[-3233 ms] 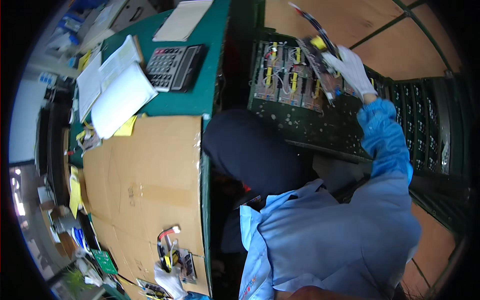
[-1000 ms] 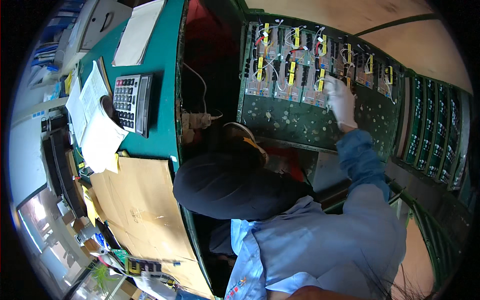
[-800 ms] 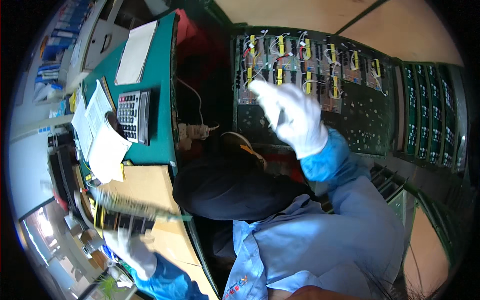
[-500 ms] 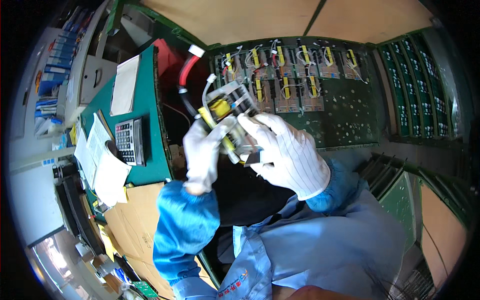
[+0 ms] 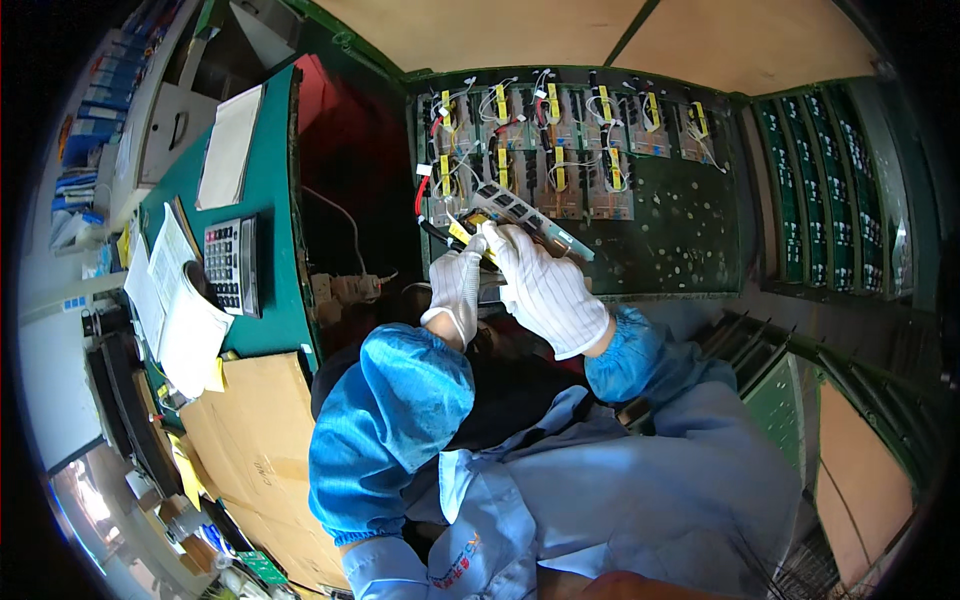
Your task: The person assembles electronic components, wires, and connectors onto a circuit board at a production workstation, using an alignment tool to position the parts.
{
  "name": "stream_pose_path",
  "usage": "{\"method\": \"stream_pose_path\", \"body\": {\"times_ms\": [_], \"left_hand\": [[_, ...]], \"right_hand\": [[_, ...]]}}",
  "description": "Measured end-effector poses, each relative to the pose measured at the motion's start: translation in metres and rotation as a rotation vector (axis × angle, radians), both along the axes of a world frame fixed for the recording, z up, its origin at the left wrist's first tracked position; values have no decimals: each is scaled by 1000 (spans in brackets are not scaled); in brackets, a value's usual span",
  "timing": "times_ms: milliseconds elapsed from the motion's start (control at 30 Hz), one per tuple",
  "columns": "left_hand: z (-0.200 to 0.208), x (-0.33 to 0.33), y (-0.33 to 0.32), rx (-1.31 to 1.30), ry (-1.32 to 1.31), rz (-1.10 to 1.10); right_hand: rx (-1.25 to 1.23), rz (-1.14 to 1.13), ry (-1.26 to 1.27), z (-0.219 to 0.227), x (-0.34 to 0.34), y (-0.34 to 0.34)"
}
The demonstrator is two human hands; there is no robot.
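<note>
Head: left grip [image 5: 456,290] and right grip [image 5: 550,295], both clamped on one circuit board [image 5: 535,222], one o'clock | just beyond, ten more boards [image 5: 560,178], six over four! | one calculator [image 5: 231,265], nine o'clock, green counter [image 5: 278,190]

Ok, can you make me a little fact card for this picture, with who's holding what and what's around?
Left hand: white-gloved, gripping a board
Right hand: white-gloved, gripping the same board
Cable: red and black, white plug, above the left hand
Ahead: more boards in two rows
On the green table, left: calculator, papers
Nearer, left: cardboard
Far right: green racks
</note>
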State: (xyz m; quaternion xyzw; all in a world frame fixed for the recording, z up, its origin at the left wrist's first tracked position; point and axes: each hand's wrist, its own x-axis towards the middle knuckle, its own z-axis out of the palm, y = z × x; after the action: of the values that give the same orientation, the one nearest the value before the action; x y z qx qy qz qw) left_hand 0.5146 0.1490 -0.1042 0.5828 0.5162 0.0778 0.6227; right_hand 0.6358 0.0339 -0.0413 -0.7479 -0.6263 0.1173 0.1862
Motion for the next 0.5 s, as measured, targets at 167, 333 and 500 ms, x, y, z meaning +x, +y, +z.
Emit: {"method": "stream_pose_path", "body": {"times_ms": [167,333,500], "left_hand": [[35,15,-11,-331,-3,239],[38,15,-14,-369,58,112],[50,33,-14,-542,41,36]], "right_hand": [[-21,127,-3,-18,26,0],[-44,82,85,-38,32,-10],[51,-70,695,-54,54,-31]]}}
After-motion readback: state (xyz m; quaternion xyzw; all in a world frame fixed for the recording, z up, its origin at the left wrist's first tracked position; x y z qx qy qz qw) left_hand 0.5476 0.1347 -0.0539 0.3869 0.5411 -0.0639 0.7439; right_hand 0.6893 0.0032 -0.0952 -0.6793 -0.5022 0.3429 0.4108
